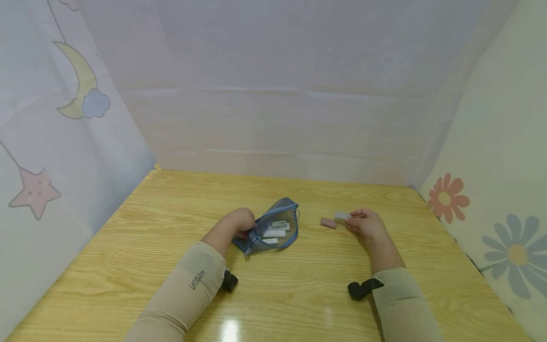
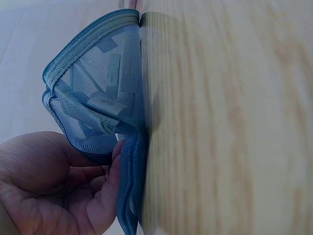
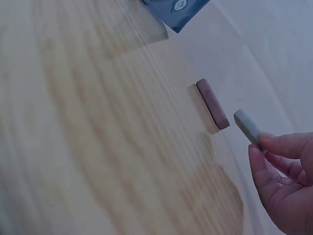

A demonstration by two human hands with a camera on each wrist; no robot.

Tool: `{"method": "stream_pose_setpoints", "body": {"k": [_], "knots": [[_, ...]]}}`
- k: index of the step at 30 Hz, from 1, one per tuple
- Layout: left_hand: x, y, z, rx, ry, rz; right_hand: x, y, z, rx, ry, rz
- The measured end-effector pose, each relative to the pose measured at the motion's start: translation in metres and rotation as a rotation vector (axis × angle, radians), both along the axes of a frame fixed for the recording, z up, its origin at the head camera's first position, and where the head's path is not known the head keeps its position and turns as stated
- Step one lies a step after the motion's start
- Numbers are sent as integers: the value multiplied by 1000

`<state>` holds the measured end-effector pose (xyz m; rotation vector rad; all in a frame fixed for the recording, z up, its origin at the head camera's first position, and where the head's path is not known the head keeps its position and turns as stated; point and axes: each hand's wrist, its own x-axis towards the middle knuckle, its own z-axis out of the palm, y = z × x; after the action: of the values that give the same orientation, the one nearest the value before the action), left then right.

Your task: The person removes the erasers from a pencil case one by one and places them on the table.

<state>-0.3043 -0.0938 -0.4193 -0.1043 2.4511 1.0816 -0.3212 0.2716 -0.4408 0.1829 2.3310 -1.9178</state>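
Note:
A blue mesh zipper pouch (image 1: 280, 209) lies on the table with its mouth gaping. Several white erasers (image 1: 274, 233) show inside it. My left hand (image 1: 239, 221) grips the pouch's left edge, and in the left wrist view the mesh fabric (image 2: 128, 176) runs up against the curled fingers. To the right, my right hand (image 1: 366, 223) pinches a white eraser (image 1: 342, 216) by one end between thumb and fingers. In the right wrist view this eraser (image 3: 247, 126) is held off the table. Just left of it a brownish-pink eraser (image 1: 328, 223) lies on the wood.
The wooden table (image 1: 290, 294) spreads under both arms. A pale fabric wall (image 1: 273, 128) stands behind it, and printed side walls rise left and right. Black wrist cameras (image 1: 230, 281) are strapped to both forearms.

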Motion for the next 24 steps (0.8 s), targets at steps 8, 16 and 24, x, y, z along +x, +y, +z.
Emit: {"method": "stream_pose_setpoints", "body": {"k": [8, 16, 24], "knots": [[1, 1, 1, 0, -1, -1, -4, 1, -7, -69, -17, -24], [0, 0, 0, 5, 1, -1, -3, -2, -7, -56, -30, -36], [0, -1, 0, 1, 4, -11, -1, -7, -5, 30, -23, -33]]}}
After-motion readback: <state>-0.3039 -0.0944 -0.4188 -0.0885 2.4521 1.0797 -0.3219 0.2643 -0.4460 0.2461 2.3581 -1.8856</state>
